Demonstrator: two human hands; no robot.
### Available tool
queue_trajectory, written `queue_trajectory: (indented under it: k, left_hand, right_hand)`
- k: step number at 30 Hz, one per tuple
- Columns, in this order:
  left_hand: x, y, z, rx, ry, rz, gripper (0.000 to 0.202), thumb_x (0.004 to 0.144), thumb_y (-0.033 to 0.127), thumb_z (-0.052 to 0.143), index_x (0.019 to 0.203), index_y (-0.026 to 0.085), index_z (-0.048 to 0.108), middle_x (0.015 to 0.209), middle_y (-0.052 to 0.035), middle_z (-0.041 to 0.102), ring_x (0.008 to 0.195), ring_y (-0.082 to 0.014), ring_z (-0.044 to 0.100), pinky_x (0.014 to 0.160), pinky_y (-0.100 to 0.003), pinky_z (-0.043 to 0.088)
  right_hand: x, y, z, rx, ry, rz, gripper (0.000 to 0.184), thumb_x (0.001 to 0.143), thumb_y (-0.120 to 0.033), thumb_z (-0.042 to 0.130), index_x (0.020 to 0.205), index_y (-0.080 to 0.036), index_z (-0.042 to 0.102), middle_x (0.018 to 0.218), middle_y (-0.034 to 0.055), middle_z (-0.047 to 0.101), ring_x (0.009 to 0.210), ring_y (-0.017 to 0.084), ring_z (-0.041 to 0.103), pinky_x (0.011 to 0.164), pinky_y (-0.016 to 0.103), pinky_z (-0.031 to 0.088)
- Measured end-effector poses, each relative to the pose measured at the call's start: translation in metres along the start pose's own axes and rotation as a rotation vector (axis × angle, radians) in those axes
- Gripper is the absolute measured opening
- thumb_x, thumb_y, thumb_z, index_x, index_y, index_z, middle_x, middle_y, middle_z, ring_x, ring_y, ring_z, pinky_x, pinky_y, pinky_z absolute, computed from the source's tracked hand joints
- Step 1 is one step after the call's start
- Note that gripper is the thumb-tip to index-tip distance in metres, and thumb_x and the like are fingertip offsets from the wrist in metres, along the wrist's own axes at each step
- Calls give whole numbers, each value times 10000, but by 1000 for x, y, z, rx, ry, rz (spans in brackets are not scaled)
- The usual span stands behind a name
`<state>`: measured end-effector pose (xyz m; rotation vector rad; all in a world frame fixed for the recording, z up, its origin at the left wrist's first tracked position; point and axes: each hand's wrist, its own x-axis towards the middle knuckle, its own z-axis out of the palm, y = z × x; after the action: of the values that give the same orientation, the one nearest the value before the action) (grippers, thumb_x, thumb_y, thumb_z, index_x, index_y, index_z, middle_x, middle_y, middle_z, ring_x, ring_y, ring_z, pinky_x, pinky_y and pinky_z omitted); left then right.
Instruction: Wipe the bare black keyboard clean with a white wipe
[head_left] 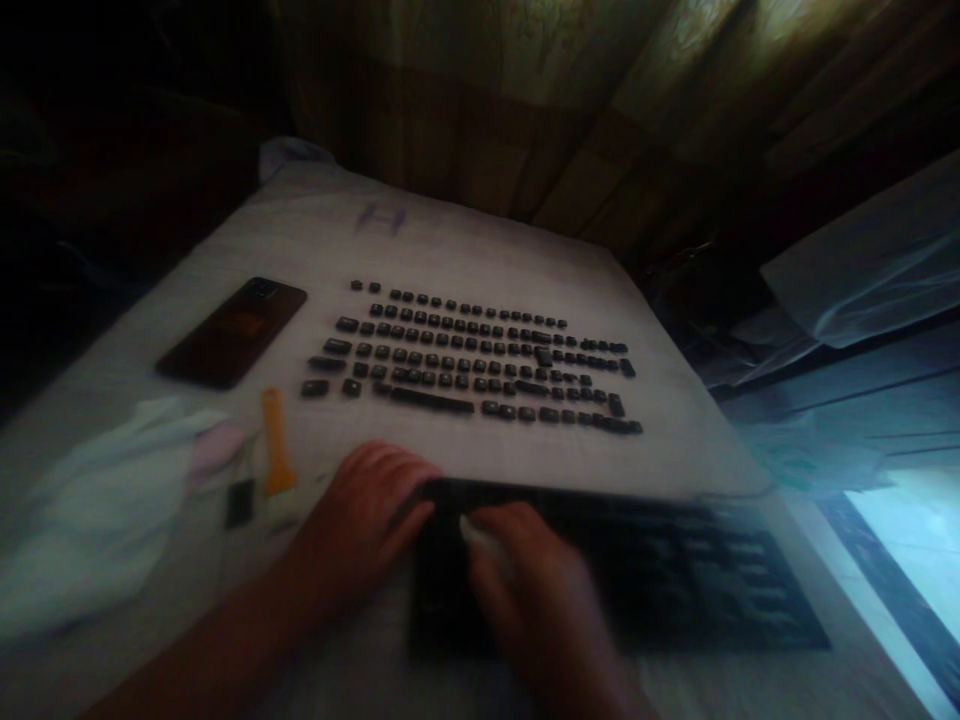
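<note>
A black keyboard base [652, 580] without its keycaps lies at the front of the cloth-covered table. My left hand [367, 510] grips its upper left corner, thumb and fingers at the edge. Over the left part of the base, my right hand [536, 575] is closed on a small white cloth or tissue [484, 540], mostly hidden by the fingers and blurred. Beyond the base, loose black keycaps [450, 352] are laid out in rows that follow a keyboard's layout. Left of my left hand lies an orange brush [277, 450].
A dark phone [232, 332] lies face down at the left. Nearer are a crumpled white cloth [112, 510], a pink piece [217, 447] and a small black item [240, 503]. A curtain [480, 130] hangs behind the table [480, 235].
</note>
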<state>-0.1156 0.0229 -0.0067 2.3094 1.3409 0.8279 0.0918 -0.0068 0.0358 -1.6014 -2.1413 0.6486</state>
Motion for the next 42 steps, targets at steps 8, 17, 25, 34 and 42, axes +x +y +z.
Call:
queue_trajectory:
  k: [8,17,25,34,42]
  left_hand:
    - [-1,0,0,-18,3,-16,251,981,373,480,1151,249,617,1094,-44,735,1054,-239,651,1003,-505,495]
    - [0,2,-1,-42,-6,-38,245,972,380,484,1131,267,633,1084,-44,745,1049,-249,658,997,-521,507]
    - [1,2,0,-34,-8,-23,237,975,361,477,1131,256,622,1079,-45,736,1047,-251,654,984,-516,508]
    - [0,2,-1,-29,-7,-30,246,970,370,488,1130,253,633,1092,-45,732,1058,-243,644,999,-490,495]
    - [-3,1,1,-8,77,4,239,962,365,525,1135,224,610,1098,-66,724,1048,-241,648,966,-465,507]
  right_hand:
    - [2,-3,6,-274,26,-6,166,900,-151,530,968,-213,668,853,53,722,575,171,664,520,248,444]
    - [4,-3,7,-289,57,-33,208,921,-148,498,871,-221,687,891,51,680,598,151,643,531,246,419]
    - [0,-5,13,-412,7,-47,157,891,-137,558,851,-225,681,850,31,634,551,142,591,490,246,351]
    - [-3,-1,12,-406,33,-157,214,861,-82,515,796,-205,678,791,37,637,571,132,578,503,226,377]
    - [-6,10,-15,383,24,105,140,907,-287,564,902,-224,689,794,9,688,714,163,665,648,251,524]
